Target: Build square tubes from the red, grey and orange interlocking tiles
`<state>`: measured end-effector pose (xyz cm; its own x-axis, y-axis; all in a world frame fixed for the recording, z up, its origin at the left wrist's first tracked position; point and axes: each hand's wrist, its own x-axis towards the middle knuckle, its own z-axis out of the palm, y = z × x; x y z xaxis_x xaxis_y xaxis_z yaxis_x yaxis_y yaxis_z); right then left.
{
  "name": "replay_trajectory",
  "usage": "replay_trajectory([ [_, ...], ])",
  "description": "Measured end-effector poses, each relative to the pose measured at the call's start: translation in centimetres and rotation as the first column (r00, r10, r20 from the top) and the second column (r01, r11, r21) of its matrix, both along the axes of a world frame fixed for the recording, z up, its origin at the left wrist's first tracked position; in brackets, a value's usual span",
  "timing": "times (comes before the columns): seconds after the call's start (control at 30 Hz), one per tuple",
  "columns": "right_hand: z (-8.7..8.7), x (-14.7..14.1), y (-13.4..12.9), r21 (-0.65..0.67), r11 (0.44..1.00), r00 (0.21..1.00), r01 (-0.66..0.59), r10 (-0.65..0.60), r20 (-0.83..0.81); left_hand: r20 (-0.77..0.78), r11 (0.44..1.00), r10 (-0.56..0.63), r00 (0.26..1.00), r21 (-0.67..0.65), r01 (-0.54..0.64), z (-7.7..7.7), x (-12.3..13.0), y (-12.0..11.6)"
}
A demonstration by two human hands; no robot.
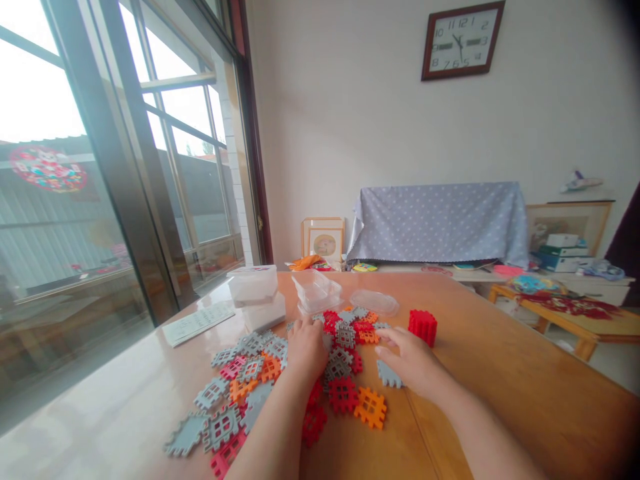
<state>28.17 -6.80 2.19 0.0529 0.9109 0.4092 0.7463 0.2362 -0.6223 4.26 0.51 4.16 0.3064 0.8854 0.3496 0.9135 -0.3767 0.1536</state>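
Observation:
Grey, red, pink and orange notched plastic tiles point(343, 395) lie in a loose pile on the wooden table point(500, 393). My left hand point(306, 343) reaches over the middle of the pile, fingers bent down among the tiles; its fingertips are hidden. To the right, my right hand point(406, 359) has its fingers apart, close to a grey tile point(389, 374) that lies partly under it. An even stack of red tiles point(423, 327) stands beyond my right hand. An orange tile point(371, 408) lies flat at the near right of the pile.
White boxes point(256, 297) stand behind the pile at the left, beside a printed sheet point(199, 323). Clear plastic containers point(317, 291) and a clear lid point(375, 302) are at the table's far side. A low wooden table point(610, 327) stands at the right.

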Motion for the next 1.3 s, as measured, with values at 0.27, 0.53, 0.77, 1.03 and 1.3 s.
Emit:
replay_trajectory([
  [0.27,0.2,0.1,0.2,0.019,0.998,0.989,0.053,-0.049,-0.143,0.265,0.999,0.011,0.964,0.028,-0.019,1.8,-0.5,-0.2],
  [0.53,3.5,-1.8,-2.0,-0.187,0.955,0.769,-0.23,0.061,-0.636,0.583,0.901,-0.423,0.694,0.191,0.388,1.9,2.8,-2.7],
  [0.77,3.2,-1.9,-1.8,-0.172,0.933,0.735,-0.315,0.125,-0.667,0.702,0.865,-0.408,0.584,0.093,0.492,1.8,4.8,-4.5],
  [1.03,2.6,-1.9,-1.3,-0.08,0.982,0.905,-0.17,0.124,-0.408,0.966,0.717,0.181,0.185,-0.258,0.647,1.7,4.7,-3.8],
  [1.3,2.9,-1.9,-1.7,-0.008,0.992,0.983,-0.123,0.121,-0.136,0.952,0.63,0.258,0.162,-0.293,0.719,0.1,5.1,-3.3],
])
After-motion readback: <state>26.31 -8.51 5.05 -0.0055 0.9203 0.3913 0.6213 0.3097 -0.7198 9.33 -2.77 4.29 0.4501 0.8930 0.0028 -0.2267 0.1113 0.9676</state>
